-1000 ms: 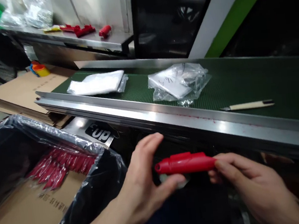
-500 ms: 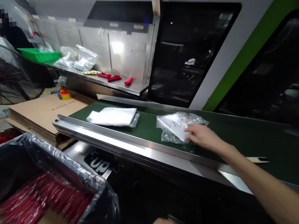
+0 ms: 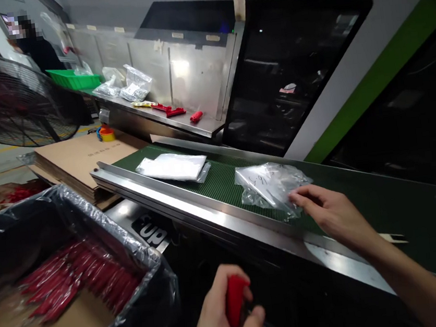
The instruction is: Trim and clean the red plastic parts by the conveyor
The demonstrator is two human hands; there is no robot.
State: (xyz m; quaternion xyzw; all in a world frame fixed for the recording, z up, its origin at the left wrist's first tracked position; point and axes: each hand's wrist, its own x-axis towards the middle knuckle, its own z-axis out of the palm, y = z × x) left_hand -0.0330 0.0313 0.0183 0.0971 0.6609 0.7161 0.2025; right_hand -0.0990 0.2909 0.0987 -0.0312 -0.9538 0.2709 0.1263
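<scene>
My left hand (image 3: 229, 314), low in the middle of the view, is closed around a red plastic part (image 3: 236, 300), whose lower end is hidden by my fingers. My right hand (image 3: 327, 208) reaches over the green conveyor belt (image 3: 363, 194). Thumb and forefinger pinch the near right edge of a clear plastic bag (image 3: 271, 181), which lies on the belt with handwriting showing on it. Further left on the belt rests a stack of white plastic bags (image 3: 175, 167).
A lined box (image 3: 161, 259) with wrapped red pieces (image 3: 96, 272) stands at lower left. Flat cardboard (image 3: 79, 158) with a tape roll (image 3: 107, 134) lies behind it. Red parts (image 3: 175, 111) sit on a metal ledge. A fan (image 3: 6, 103) and a person (image 3: 42, 52) are further back.
My left hand has risen into view with the red part. My right hand has drawn back slightly, pulling the clear bag's edge outward. The view has shifted a little left.
</scene>
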